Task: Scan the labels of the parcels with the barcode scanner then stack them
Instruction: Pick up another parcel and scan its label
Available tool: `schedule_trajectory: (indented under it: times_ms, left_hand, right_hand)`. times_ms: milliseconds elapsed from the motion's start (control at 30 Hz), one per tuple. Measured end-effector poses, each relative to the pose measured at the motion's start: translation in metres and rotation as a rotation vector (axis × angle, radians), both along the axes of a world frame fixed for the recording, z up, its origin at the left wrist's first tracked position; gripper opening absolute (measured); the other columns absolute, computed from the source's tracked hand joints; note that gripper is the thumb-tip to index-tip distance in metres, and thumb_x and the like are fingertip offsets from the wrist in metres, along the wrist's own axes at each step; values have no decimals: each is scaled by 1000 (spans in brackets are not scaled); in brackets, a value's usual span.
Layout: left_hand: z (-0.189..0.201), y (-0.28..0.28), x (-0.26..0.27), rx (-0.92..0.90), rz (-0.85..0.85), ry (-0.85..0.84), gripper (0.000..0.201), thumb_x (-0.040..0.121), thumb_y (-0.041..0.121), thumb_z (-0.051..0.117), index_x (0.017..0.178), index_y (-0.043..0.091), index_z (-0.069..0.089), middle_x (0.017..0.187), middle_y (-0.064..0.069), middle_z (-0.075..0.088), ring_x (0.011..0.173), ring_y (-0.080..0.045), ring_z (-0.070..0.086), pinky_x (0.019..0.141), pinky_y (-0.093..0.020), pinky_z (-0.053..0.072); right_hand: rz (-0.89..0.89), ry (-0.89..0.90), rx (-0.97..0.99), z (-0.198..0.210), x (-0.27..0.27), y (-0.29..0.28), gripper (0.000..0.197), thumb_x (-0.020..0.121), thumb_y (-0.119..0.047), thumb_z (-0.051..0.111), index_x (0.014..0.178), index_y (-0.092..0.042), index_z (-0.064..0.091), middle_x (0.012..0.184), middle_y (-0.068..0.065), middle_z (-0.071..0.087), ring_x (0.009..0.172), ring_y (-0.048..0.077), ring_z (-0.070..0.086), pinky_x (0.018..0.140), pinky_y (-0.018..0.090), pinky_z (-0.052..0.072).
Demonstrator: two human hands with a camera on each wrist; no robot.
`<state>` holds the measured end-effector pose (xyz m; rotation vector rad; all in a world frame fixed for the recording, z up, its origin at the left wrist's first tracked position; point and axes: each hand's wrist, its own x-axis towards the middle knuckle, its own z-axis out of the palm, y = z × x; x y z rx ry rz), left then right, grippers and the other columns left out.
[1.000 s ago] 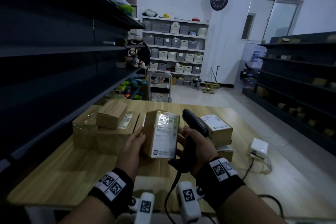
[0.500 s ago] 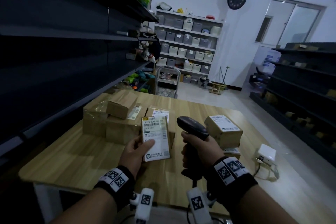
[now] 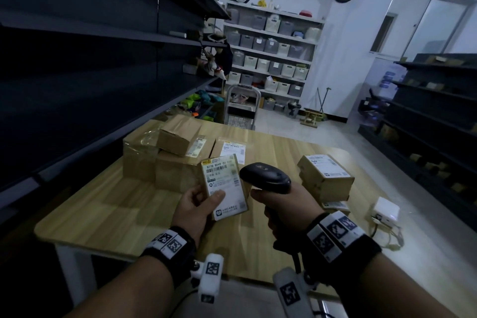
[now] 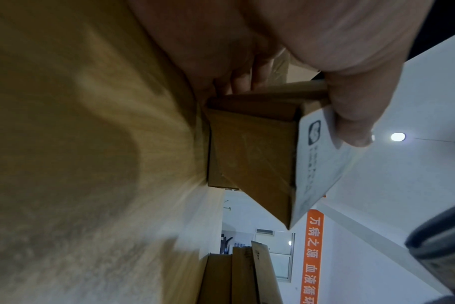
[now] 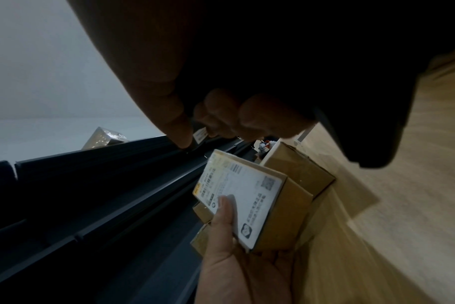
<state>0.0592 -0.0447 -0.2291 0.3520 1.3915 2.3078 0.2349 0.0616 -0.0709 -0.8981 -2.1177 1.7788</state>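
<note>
The left hand (image 3: 197,208) holds a small cardboard parcel (image 3: 224,186) at the centre of the head view, thumb laid across its white shipping label (image 3: 224,183) and fingers curled behind, with the label face turned up toward the camera. In the left wrist view the parcel's lower end hangs clear of the table (image 3: 108,204), with open air under it. The right hand (image 3: 286,205) is wrapped around the grip of a black barcode scanner (image 3: 265,178), just right of the parcel; the scanner's head sits near the label's upper right corner without touching it, and its cable drops toward the lower edge of the frame.

The table's near edge runs just above the wrists, and bare wood lies left of the left hand. A heap of brown parcels (image 3: 165,160) fills the table's upper left part, close against the dark shelving (image 3: 77,72). A stack of labelled parcels (image 3: 325,178) stands right of the scanner, near the table's right edge, with a white box (image 3: 386,210) beyond it.

The held label reads "8778 8049 00" above a barcode, with "8049" lower down; the smaller print is too fine to read. An orange banner (image 4: 312,257) in the left wrist view carries Chinese characters.
</note>
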Motion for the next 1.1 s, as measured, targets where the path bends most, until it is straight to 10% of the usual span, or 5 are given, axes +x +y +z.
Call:
schedule_trajectory:
  times_ms: [300, 700, 1100]
  left_hand:
    - [-12, 4, -10, -64, 31, 11, 102, 42, 57, 110, 127, 17, 71, 118, -9, 83, 107, -36, 81, 97, -61, 63]
    - [-15, 6, -13, -101, 64, -5, 104, 43, 56, 110, 128, 17, 66, 119, -10, 81, 106, -37, 81, 95, -64, 63]
    - [-9, 1, -10, -67, 30, 41, 103, 46, 50, 106, 133, 14, 64, 115, -9, 84, 106, -34, 81, 99, -61, 62]
  right_hand:
    - [29, -18, 28, 0, 5, -15, 16, 96, -22, 75, 103, -8, 71, 59, 7, 47, 45, 21, 40, 52, 32, 34]
    - [20, 4, 76, 11, 6, -17, 22, 93, -23, 77, 75, -15, 65, 56, 8, 46, 43, 21, 40, 52, 32, 34]
    - [41, -13, 29, 6, 11, -10, 9, 95, -20, 74, 96, -13, 69, 56, 6, 47, 43, 20, 41, 50, 29, 36]
